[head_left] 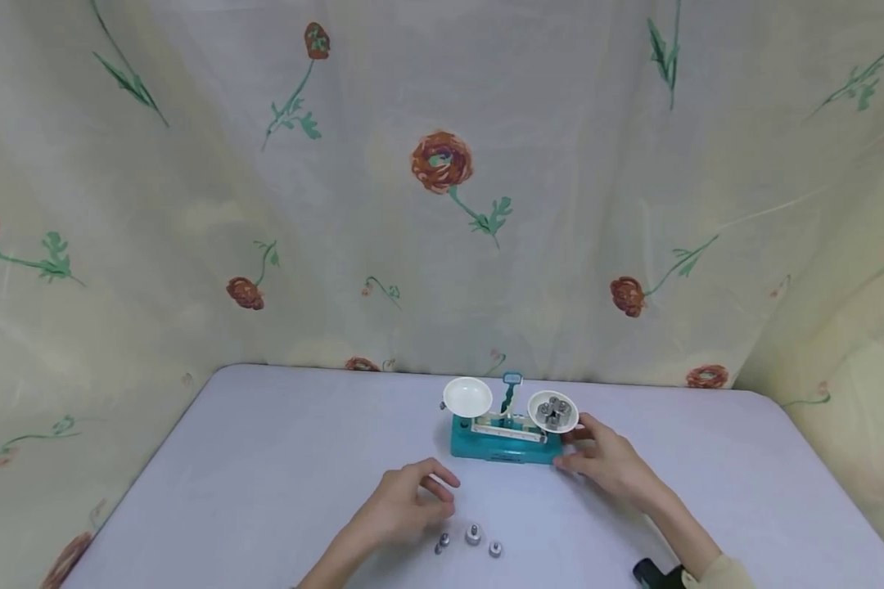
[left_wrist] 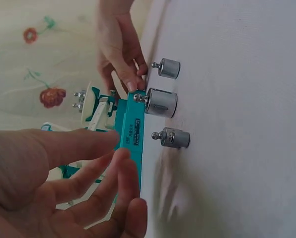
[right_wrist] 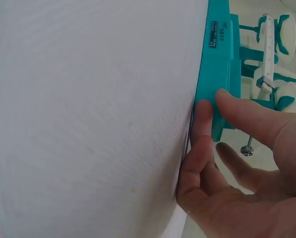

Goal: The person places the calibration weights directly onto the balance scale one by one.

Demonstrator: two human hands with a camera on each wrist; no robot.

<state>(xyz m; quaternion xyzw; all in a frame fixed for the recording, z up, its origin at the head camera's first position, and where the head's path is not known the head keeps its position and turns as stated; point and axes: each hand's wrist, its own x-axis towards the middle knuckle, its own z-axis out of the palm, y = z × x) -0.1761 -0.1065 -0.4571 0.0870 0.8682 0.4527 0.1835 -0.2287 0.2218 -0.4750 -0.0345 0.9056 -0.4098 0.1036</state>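
Note:
A teal balance scale (head_left: 497,447) with two white pans stands toward the back of the table. Its left pan (head_left: 467,397) is bare, while the right pan (head_left: 536,402) bears several metal weights (head_left: 554,411). My right hand (head_left: 610,458) grips the right end of the base, thumb and fingertip against its edge in the right wrist view. My left hand (head_left: 405,501) hovers in front of the scale with fingers loosely bent and nothing in them. Just right of it, several silver knobbed weights stand on the table, among them a larger one (head_left: 474,535) and a smaller one (head_left: 495,549).
A white cloth covers the table (head_left: 280,466). Behind and beside it hangs a flower-patterned curtain (head_left: 354,204). A black object (head_left: 654,574) shows beside the right forearm at the bottom edge of the head view.

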